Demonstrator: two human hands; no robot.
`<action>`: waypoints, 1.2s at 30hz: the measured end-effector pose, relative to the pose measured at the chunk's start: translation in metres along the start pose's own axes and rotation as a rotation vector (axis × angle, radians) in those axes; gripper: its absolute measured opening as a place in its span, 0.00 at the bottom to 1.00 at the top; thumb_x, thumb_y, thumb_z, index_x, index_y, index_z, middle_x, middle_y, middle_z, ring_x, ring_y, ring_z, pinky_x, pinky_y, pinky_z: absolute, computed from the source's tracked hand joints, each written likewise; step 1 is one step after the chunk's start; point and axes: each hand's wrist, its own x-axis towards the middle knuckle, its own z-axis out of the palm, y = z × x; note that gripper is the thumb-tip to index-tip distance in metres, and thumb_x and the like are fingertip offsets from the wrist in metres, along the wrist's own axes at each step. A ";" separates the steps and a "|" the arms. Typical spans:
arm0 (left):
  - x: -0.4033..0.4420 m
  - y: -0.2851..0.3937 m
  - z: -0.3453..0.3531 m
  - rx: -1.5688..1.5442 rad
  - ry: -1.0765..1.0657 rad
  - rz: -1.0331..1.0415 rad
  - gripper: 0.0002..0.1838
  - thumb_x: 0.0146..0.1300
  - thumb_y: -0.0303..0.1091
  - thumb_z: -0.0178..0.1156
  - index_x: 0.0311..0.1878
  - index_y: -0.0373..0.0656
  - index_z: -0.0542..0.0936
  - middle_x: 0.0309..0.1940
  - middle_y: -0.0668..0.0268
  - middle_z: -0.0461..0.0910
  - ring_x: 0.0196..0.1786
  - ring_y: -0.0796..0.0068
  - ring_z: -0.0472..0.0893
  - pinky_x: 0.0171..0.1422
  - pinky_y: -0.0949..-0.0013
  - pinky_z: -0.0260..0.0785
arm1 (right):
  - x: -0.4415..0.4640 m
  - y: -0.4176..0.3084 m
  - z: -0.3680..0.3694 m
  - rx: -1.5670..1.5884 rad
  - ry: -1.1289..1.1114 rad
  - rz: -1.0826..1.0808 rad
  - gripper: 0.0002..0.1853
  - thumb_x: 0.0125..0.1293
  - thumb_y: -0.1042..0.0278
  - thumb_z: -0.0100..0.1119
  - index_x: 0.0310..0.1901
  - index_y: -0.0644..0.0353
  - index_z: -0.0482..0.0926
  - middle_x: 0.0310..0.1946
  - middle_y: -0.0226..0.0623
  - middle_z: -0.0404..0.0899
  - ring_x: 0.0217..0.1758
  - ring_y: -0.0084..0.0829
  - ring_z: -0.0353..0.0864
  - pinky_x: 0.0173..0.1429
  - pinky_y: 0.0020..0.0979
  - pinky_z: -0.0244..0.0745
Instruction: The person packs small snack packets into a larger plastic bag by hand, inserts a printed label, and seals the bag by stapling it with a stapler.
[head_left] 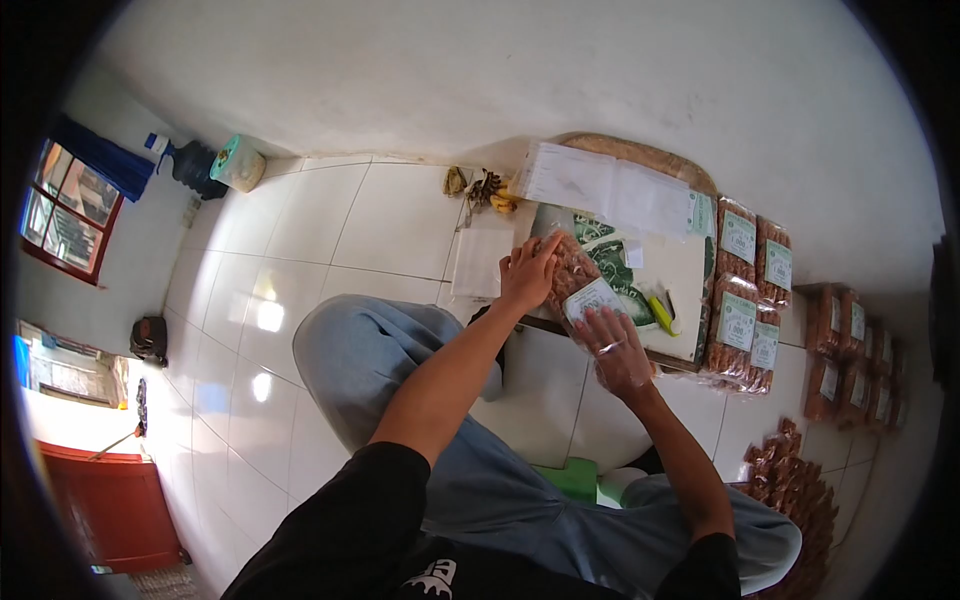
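left hand: on packet | right hand: on its label | yellow tool: near

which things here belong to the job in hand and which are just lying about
Likely the job:
clear plastic pack of brown pieces with a white label, under both hands
other labelled brown packs at right
flat, clear plastic sheets
slim yellow-green tool

Likely just lying about:
yellow bananas
dark blue plastic water jug
clear tub with turquoise lid

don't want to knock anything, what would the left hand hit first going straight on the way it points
The left hand touches the brown-filled labelled packet; past that, it would probably meet the clear plastic bags near the wall, though depth is hard to judge.
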 end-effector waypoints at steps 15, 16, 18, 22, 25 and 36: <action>-0.001 0.000 0.000 0.012 -0.002 0.012 0.25 0.75 0.42 0.45 0.74 0.72 0.61 0.68 0.64 0.64 0.69 0.61 0.64 0.71 0.49 0.50 | 0.005 0.007 -0.005 0.134 -0.082 -0.002 0.43 0.53 0.71 0.60 0.74 0.51 0.58 0.73 0.39 0.60 0.77 0.46 0.54 0.78 0.53 0.48; -0.001 -0.001 0.000 0.013 0.010 0.021 0.25 0.75 0.42 0.44 0.74 0.72 0.61 0.68 0.64 0.64 0.69 0.61 0.64 0.70 0.49 0.50 | 0.005 0.007 -0.004 0.133 -0.081 -0.001 0.43 0.53 0.71 0.60 0.74 0.51 0.58 0.73 0.39 0.60 0.77 0.46 0.54 0.78 0.53 0.48; 0.001 -0.004 -0.004 0.004 -0.038 0.023 0.26 0.75 0.45 0.45 0.74 0.71 0.60 0.68 0.64 0.64 0.69 0.60 0.64 0.71 0.48 0.50 | 0.007 0.006 -0.002 0.020 -0.046 -0.008 0.40 0.56 0.68 0.61 0.73 0.49 0.60 0.72 0.38 0.61 0.77 0.44 0.56 0.79 0.51 0.48; 0.006 -0.018 -0.017 -0.057 -0.161 0.135 0.38 0.66 0.62 0.53 0.77 0.66 0.57 0.73 0.58 0.58 0.73 0.52 0.60 0.75 0.46 0.46 | 0.009 0.003 -0.006 0.063 -0.068 0.028 0.40 0.56 0.69 0.60 0.73 0.51 0.60 0.73 0.37 0.60 0.77 0.42 0.55 0.80 0.49 0.45; 0.000 -0.025 -0.027 0.030 -0.250 0.250 0.55 0.50 0.75 0.60 0.78 0.61 0.55 0.76 0.52 0.50 0.76 0.45 0.54 0.77 0.44 0.42 | 0.010 0.003 0.003 0.083 -0.059 0.049 0.39 0.58 0.69 0.58 0.74 0.54 0.58 0.75 0.37 0.58 0.78 0.41 0.54 0.81 0.47 0.43; -0.004 -0.013 -0.027 0.069 -0.285 0.209 0.67 0.36 0.81 0.64 0.78 0.57 0.52 0.78 0.49 0.42 0.78 0.42 0.48 0.77 0.42 0.40 | 0.021 0.000 0.014 -0.082 -0.006 0.055 0.32 0.63 0.63 0.48 0.71 0.57 0.63 0.76 0.37 0.56 0.80 0.39 0.51 0.81 0.46 0.42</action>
